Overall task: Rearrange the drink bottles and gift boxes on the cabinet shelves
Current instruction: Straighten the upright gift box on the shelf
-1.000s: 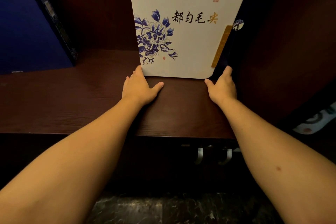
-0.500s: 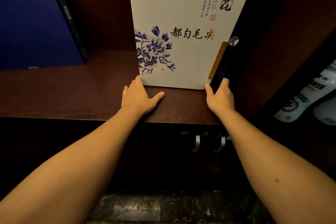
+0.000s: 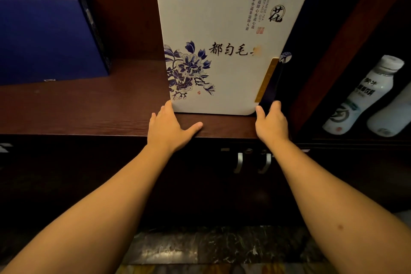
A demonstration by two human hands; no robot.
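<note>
A tall white gift box (image 3: 222, 35) with a blue flower print and black calligraphy stands upright on the dark wooden shelf (image 3: 89, 113), against the cabinet's right partition. My left hand (image 3: 169, 127) lies flat on the shelf, its straight fingers touching the box's lower left corner. My right hand (image 3: 271, 124) has straight fingers against the box's lower right corner and its dark blue side. A flat blue gift box (image 3: 49, 35) leans at the shelf's back left. Two white drink bottles (image 3: 364, 95) stand in the compartment to the right.
A wooden partition (image 3: 338, 46) separates the shelf from the bottle compartment. Below the shelf are dark cabinet doors with two metal handles (image 3: 251, 162). A dark marbled floor (image 3: 211, 247) shows at the bottom.
The view has pulled back and tilted up, so the hands and box sit lower in frame and the bottles on the right have come into sight. Both hands stay at the box's lower corners.
</note>
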